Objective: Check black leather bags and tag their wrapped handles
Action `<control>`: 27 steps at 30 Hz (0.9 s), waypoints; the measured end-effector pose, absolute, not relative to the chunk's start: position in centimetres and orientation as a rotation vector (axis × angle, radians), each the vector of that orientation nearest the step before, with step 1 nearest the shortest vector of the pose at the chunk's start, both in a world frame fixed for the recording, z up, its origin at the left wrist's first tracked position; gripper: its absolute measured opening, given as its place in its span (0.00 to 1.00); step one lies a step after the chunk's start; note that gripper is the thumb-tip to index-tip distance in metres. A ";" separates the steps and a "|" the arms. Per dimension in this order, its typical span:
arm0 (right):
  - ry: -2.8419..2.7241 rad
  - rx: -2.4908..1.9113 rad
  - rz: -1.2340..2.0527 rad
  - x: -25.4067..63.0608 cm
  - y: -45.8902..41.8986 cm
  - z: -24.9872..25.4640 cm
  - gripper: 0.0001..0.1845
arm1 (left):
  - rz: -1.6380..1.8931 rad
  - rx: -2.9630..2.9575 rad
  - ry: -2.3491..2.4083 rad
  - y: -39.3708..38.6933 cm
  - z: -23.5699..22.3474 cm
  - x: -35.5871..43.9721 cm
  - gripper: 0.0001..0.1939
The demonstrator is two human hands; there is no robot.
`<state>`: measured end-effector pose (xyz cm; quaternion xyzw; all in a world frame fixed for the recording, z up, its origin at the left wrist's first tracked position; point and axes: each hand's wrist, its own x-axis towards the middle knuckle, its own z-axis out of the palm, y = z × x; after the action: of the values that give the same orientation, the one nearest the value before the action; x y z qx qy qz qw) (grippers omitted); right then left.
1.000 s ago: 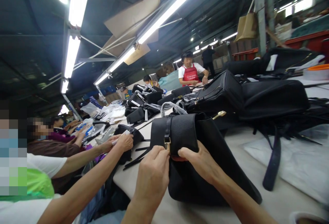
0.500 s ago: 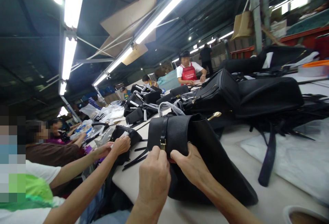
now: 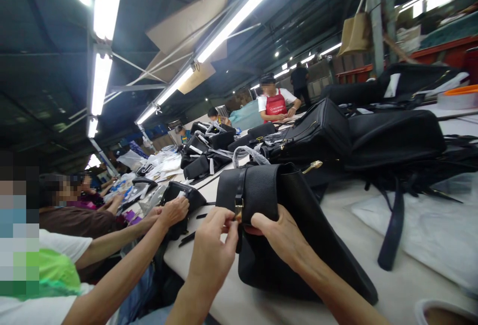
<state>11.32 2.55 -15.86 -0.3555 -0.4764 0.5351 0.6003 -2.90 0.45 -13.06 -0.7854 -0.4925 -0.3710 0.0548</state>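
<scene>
A black leather backpack (image 3: 298, 215) leans on the table in front of me, its flap (image 3: 259, 190) toward me. A narrow strap (image 3: 242, 180) with a gold buckle (image 3: 238, 204) runs down the flap. My left hand (image 3: 214, 243) is closed, thumb and forefinger pinching the strap just below the buckle; the fingers partly cover it. With my right hand (image 3: 280, 235) I grip the flap's lower edge, thumb on the outside and the other fingers hidden beneath. A plastic-wrapped handle (image 3: 250, 155) rises behind the flap.
More black bags (image 3: 392, 138) lie behind and to the right. White plastic sheeting (image 3: 429, 235) covers part of the table at right, near a round white-rimmed container (image 3: 440, 312). At left, a co-worker's hands (image 3: 174, 213) handle another black bag (image 3: 186, 195). A person in a red apron (image 3: 275, 106) stands across.
My left hand has shifted slightly left and turned, its fist loosening to a fingertip pinch that leaves the buckle more visible. My right hand still grips the flap.
</scene>
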 end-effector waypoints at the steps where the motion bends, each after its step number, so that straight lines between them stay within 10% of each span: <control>1: -1.107 -0.838 1.228 11.3 2.6 -15.9 0.05 | -1.069 -2.381 -1.413 0.3 -13.3 -2.9 0.09; 18: -1.223 -1.061 0.978 11.0 2.1 -15.9 0.07 | -0.560 -1.985 -1.152 1.0 -15.3 -1.6 0.13; 27: -1.114 -0.963 1.127 11.2 2.7 -16.2 0.07 | -1.072 -2.416 -1.856 1.6 -13.0 -3.4 0.12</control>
<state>11.15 2.66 -16.16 -0.4156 -0.4804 0.4862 0.6001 -3.43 1.61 -13.05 -0.7473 -0.5741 -0.3317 -0.0441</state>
